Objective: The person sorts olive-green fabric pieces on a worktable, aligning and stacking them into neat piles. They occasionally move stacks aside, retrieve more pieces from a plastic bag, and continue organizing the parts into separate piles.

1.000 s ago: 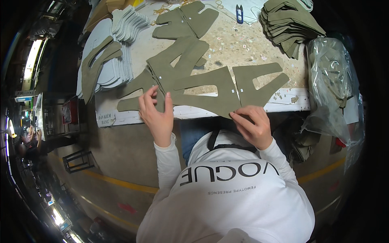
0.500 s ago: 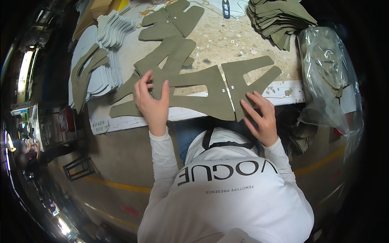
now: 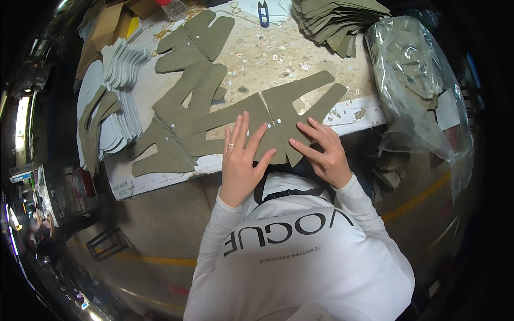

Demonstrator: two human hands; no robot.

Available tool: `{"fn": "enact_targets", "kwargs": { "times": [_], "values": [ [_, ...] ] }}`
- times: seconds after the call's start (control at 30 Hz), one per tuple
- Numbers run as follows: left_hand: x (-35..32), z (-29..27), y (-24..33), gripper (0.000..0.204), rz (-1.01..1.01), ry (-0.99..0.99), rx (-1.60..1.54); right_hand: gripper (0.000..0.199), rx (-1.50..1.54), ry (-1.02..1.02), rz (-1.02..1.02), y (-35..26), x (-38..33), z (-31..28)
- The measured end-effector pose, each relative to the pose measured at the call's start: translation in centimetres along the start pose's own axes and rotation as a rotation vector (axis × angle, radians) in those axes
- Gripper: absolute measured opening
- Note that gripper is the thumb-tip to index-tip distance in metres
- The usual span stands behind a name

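Observation:
Two olive-green flat cut pieces lie side by side at the table's near edge: a left piece (image 3: 230, 119) and a right piece (image 3: 279, 102), each with a long slot and a small white sticker. Their facing edges nearly meet, with a thin gap between them. My left hand (image 3: 242, 160) rests on the left piece, fingers spread, a ring on one of them. On the right piece lies my right hand (image 3: 325, 155), its fingers apart. Neither hand grips anything. Further left, another olive pair (image 3: 206, 88) overlaps the left piece's end.
A third olive pair (image 3: 211, 35) lies further back. Pale grey stacked pieces (image 3: 120, 67) stand at the left, with a loose olive piece (image 3: 88, 123) on them. Blue thread snips (image 3: 263, 14), an olive stack (image 3: 332, 21) and a clear plastic bag (image 3: 409, 64) sit at the back and right.
My left hand has come right along the left piece, close to the seam. The gap between the two pieces looks narrower. The whole view has shifted, so the table appears further left.

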State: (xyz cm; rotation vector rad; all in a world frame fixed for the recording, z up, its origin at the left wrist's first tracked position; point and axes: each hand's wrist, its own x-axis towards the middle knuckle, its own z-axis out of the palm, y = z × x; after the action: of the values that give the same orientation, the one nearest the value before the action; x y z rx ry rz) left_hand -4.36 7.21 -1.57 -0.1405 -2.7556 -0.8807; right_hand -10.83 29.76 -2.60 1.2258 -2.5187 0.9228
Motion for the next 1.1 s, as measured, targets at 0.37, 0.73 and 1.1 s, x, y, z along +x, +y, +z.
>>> {"fn": "enact_targets", "kwargs": {
  "times": [0.37,0.73,1.1],
  "values": [
    [1.6,-3.8,0.2,0.049,0.101,-0.11,-0.029,0.057,-0.007,-0.086,-0.005,-0.6,2.9,-1.9],
    [14.5,-15.5,-13.6,0.032,-0.336,0.219,0.285,0.062,-0.024,-0.259,-0.025,-2.6,8.3,1.9],
    [15.6,-8.7,-20.1,0.048,-0.599,0.307,0.301,0.031,0.142,0.078,-0.075,4.6,23.2,-1.6]
  ]
}}
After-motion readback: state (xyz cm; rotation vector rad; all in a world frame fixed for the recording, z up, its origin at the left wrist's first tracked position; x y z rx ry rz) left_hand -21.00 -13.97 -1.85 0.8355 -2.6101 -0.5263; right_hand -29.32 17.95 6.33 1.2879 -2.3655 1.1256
